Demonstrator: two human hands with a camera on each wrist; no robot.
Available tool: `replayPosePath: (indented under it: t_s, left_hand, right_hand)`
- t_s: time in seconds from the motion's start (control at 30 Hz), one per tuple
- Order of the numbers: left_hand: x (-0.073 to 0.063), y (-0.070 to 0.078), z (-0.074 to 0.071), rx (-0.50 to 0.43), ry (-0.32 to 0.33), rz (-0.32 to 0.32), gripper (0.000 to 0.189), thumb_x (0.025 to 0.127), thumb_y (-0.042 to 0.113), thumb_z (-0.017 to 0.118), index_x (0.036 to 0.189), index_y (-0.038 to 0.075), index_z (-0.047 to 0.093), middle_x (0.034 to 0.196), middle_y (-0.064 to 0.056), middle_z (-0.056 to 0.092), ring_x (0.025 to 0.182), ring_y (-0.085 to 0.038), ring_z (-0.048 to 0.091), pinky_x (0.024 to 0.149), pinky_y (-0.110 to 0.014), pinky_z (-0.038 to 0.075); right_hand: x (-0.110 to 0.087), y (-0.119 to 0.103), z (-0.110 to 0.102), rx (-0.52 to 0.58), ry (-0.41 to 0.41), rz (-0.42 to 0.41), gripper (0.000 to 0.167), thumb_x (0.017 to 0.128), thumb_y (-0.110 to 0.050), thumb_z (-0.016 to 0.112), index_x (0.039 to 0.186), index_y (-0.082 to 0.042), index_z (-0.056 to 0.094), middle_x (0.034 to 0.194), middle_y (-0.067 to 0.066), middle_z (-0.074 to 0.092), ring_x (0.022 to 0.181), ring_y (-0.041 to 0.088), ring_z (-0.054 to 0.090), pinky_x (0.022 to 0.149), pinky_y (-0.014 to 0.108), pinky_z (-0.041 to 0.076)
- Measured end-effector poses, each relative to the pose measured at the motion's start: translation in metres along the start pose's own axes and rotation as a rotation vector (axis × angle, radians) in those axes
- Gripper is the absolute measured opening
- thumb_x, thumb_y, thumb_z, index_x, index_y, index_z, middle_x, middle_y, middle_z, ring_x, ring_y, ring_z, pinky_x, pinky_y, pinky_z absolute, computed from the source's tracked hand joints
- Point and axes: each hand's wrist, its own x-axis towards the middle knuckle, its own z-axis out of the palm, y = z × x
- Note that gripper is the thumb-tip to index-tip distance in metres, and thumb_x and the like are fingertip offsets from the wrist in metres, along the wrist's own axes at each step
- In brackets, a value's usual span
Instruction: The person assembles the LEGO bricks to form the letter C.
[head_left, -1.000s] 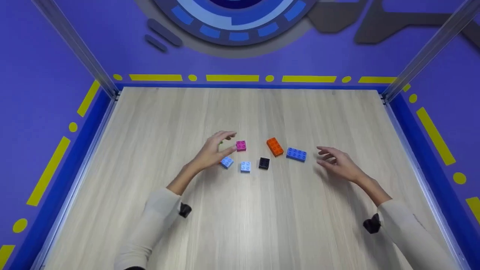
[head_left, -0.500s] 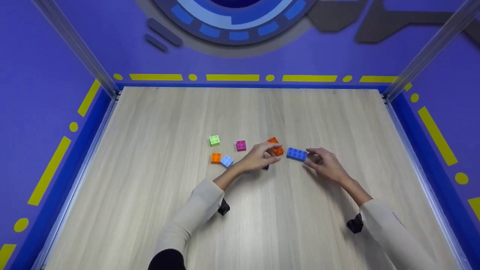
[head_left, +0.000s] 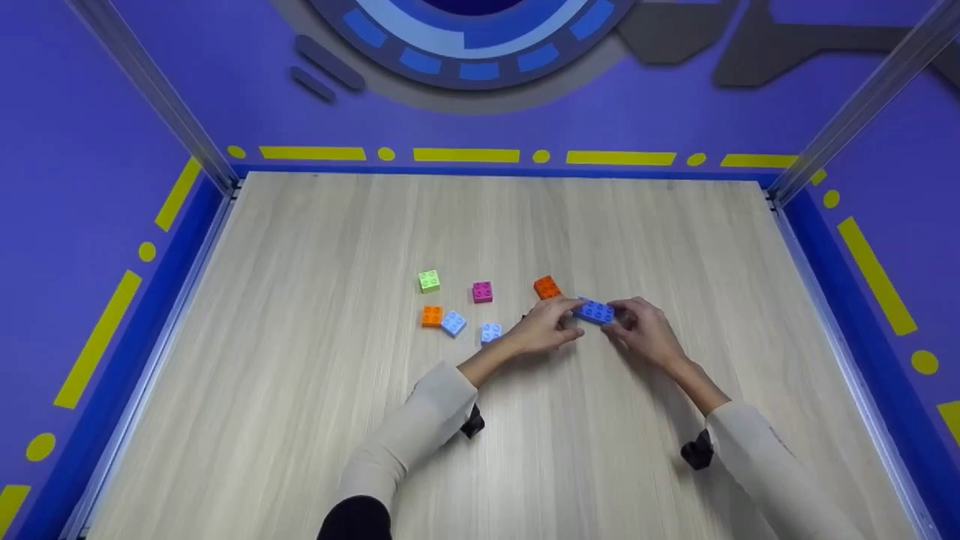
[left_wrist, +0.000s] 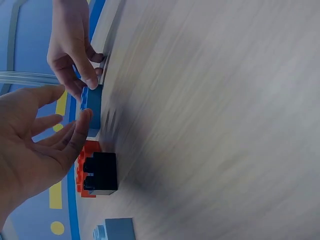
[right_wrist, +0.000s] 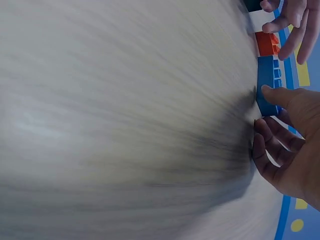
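The blue brick [head_left: 596,311] sits on or just above the tabletop [head_left: 570,457], near the red brick [head_left: 547,286]. It should prove light, stiff and hard to break, its smooth sides best pinched across the width. The right hand [head_left: 651,335] pinches its right end; the left hand's [head_left: 546,328] fingers stand parted at the other end, contact unclear. The left wrist view plainly shows the black brick [left_wrist: 104,172], almost hidden in the head view, which alone shows the pink brick [head_left: 482,292] and green brick [head_left: 429,281].

Left grip [head_left: 541,328] loose, right grip [head_left: 649,331] pinched
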Motion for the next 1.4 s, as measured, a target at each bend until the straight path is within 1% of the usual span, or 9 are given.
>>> replayPosePath:
  t_s: [0.17,0.27,0.33,0.47,0.67,0.8,1.03,1.2,1.4]
  left_hand:
    - [0.001,0.001,0.005,0.047,0.002,-0.057,0.053,0.089,0.016,0.068,0.136,0.000,0.050,0.128,-0.017,0.057,0.112,-0.026,0.058,0.097,-0.028,0.045]
    - [0.000,0.001,0.006,0.066,-0.015,-0.086,0.054,0.088,0.016,0.069,0.136,0.000,0.051,0.127,-0.016,0.057,0.110,-0.024,0.057,0.096,-0.028,0.045]
    - [-0.001,0.000,0.007,0.075,-0.031,-0.095,0.054,0.087,0.015,0.070,0.135,0.000,0.051,0.127,-0.016,0.057,0.108,-0.024,0.056,0.096,-0.027,0.044]
    - [-0.002,0.000,0.009,0.083,-0.051,-0.112,0.055,0.087,0.015,0.069,0.136,0.002,0.050,0.131,-0.014,0.056,0.118,-0.023,0.054,0.104,-0.029,0.041]
    - [-0.001,-0.002,0.009,0.088,-0.049,-0.131,0.055,0.085,0.013,0.070,0.136,0.003,0.050,0.133,-0.013,0.057,0.126,-0.022,0.051,0.108,-0.030,0.038]
    - [-0.003,-0.004,0.011,0.086,-0.031,-0.127,0.055,0.082,0.011,0.074,0.133,0.003,0.053,0.124,-0.012,0.062,0.121,-0.021,0.054,0.106,-0.030,0.040]
    - [-0.013,-0.009,0.012,0.068,0.055,-0.070,0.043,0.079,0.005,0.074,0.120,0.002,0.062,0.111,-0.011,0.067,0.106,-0.022,0.060,0.093,-0.027,0.046]
    - [-0.030,-0.013,0.010,-0.011,0.091,-0.042,0.035,0.081,0.001,0.070,0.115,0.003,0.063,0.106,-0.012,0.067,0.093,-0.021,0.063,0.078,-0.022,0.049]
    - [-0.053,-0.013,0.005,-0.080,0.111,-0.026,0.033,0.083,0.004,0.071,0.115,0.003,0.062,0.103,-0.015,0.066,0.090,-0.024,0.064,0.076,-0.022,0.049]
  right_hand:
    - [-0.006,-0.003,-0.003,0.000,-0.018,0.014,0.038,0.082,-0.016,0.077,0.115,-0.001,0.065,0.100,0.013,0.065,0.082,0.021,0.060,0.067,0.024,0.045]
    - [-0.009,-0.004,-0.003,0.003,-0.036,0.006,0.037,0.081,-0.016,0.077,0.114,-0.002,0.066,0.098,0.012,0.065,0.081,0.021,0.060,0.067,0.025,0.046]
    - [-0.011,-0.005,-0.003,0.005,-0.045,0.003,0.037,0.081,-0.017,0.078,0.113,-0.002,0.066,0.096,0.012,0.066,0.081,0.020,0.060,0.066,0.024,0.045]
    - [-0.016,-0.005,-0.003,0.010,-0.037,0.010,0.038,0.078,-0.017,0.080,0.111,-0.003,0.067,0.095,0.011,0.066,0.079,0.019,0.060,0.065,0.023,0.044]
    - [-0.022,-0.008,-0.003,0.032,-0.023,-0.026,0.037,0.075,-0.014,0.082,0.108,-0.003,0.069,0.095,0.011,0.069,0.079,0.020,0.063,0.066,0.024,0.049]
    - [-0.025,-0.010,-0.003,0.051,-0.025,-0.051,0.036,0.074,-0.013,0.083,0.106,-0.003,0.070,0.094,0.011,0.070,0.079,0.020,0.065,0.067,0.026,0.051]
    - [-0.029,-0.014,-0.001,0.093,-0.023,-0.081,0.033,0.074,-0.011,0.082,0.105,-0.005,0.071,0.092,0.010,0.070,0.078,0.021,0.066,0.066,0.023,0.052]
    - [-0.031,-0.022,0.002,0.129,-0.046,-0.115,0.032,0.074,-0.011,0.082,0.104,-0.007,0.071,0.092,0.006,0.069,0.079,0.019,0.064,0.067,0.026,0.053]
    - [-0.033,-0.035,0.008,0.164,-0.084,-0.157,0.033,0.074,-0.010,0.082,0.106,-0.008,0.070,0.094,0.003,0.068,0.081,0.019,0.063,0.069,0.030,0.055]
